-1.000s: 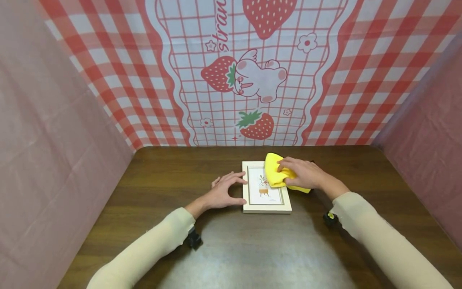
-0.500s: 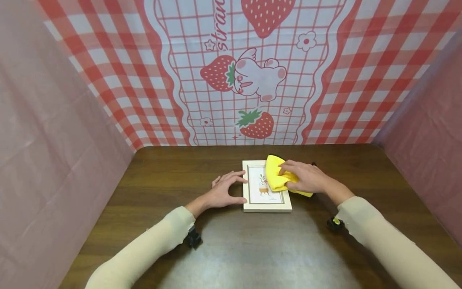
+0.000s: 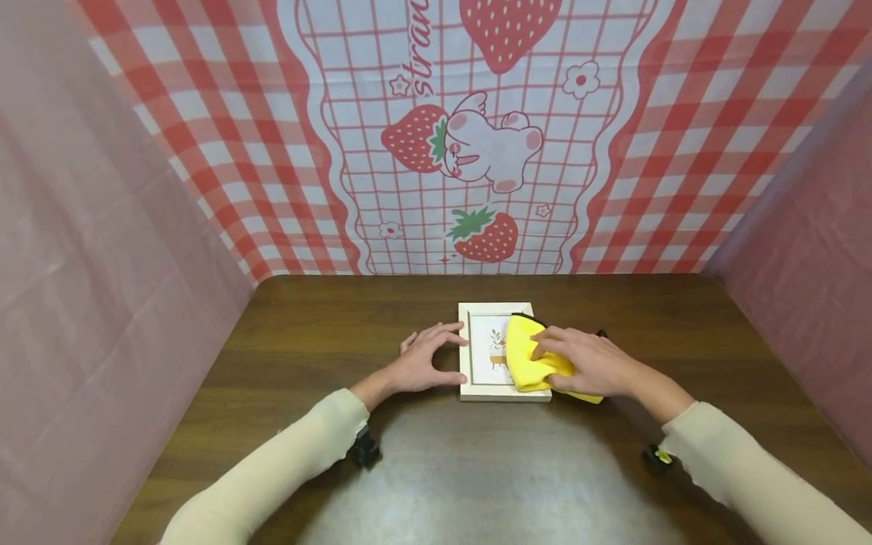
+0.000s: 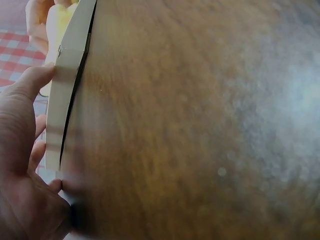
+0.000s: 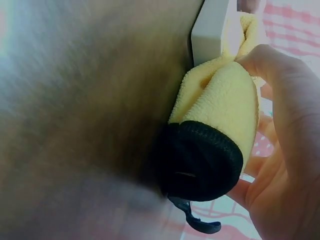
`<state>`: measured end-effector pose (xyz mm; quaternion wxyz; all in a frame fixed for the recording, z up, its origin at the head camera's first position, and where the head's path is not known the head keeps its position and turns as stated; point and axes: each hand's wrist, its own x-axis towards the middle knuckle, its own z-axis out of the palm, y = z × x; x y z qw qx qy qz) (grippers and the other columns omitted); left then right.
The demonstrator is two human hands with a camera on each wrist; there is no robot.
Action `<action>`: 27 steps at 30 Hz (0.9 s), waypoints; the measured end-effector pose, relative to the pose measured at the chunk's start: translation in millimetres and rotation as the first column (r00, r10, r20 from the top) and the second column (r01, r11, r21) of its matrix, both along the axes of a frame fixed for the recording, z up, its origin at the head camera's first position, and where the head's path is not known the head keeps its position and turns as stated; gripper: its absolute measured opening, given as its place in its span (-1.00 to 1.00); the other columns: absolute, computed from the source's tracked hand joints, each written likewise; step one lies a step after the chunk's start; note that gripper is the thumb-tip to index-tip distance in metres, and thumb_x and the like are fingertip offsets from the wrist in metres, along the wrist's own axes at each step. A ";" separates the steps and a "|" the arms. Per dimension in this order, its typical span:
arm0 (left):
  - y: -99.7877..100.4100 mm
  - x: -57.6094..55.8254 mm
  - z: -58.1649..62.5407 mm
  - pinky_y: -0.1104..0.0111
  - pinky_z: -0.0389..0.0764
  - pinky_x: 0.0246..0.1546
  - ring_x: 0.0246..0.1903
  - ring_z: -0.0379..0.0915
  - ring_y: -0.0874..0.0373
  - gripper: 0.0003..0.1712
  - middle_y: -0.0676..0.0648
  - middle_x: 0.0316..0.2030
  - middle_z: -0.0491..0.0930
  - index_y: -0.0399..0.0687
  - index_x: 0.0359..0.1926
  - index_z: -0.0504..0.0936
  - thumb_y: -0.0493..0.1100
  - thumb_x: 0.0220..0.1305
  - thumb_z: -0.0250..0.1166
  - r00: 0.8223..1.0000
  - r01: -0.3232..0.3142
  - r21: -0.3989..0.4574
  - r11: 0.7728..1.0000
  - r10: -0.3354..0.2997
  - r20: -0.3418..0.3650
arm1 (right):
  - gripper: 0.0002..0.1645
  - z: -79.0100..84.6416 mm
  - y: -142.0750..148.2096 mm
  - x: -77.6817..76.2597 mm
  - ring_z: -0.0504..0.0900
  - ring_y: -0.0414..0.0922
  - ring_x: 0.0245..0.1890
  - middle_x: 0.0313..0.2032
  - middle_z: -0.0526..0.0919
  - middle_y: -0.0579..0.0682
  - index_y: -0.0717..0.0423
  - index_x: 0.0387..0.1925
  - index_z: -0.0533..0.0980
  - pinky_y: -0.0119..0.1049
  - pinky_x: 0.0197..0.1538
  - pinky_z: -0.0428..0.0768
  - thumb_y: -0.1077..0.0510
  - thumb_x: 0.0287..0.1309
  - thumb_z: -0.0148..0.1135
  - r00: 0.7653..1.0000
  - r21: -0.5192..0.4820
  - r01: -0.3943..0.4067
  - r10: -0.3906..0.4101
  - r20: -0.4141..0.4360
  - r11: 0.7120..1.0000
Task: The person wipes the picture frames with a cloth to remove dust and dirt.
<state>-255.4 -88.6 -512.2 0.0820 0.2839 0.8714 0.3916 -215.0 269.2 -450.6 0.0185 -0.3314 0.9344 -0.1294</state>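
Note:
A cream picture frame point(image 3: 487, 392) with a print of a potted plant lies flat on the table. The left hand point(image 3: 421, 362) touches the frame's left border, thumb near the lower corner and fingers farther up, spread apart. On the frame's right side, the right hand point(image 3: 596, 365) holds a yellow cloth point(image 3: 524, 367) down over the glass and lower right border. In the right wrist view the cloth point(image 5: 225, 97) is bunched under the thumb, its dark-edged end and a black loop point(image 5: 202, 225) hanging off the frame. Part of the print is hidden under the cloth.
The brown wooden table point(image 3: 443, 469) spreads around the frame. Behind it hangs a red checked strawberry cloth point(image 3: 477, 174), and pink fabric walls point(image 3: 102, 265) stand at both sides. A small black device point(image 3: 365, 448) sits at each wrist.
The right hand has slid the yellow cloth down toward the near right corner of the frame, uncovering the upper part. The left hand has stayed at the left border.

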 end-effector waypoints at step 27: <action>-1.5 0.3 -1.1 -0.47 -0.26 0.71 0.84 -0.05 -0.19 -0.31 0.12 0.77 0.29 0.24 0.42 0.67 0.15 0.30 0.61 1.000 0.019 0.009 1.000 -0.019 0.005 | -0.58 -0.8 -1.3 -2.4 0.72 0.09 0.19 0.40 0.72 0.03 -0.21 0.15 0.75 -0.08 -0.07 0.70 -0.05 0.26 0.54 1.000 0.033 -0.004 0.005 -0.030 0.999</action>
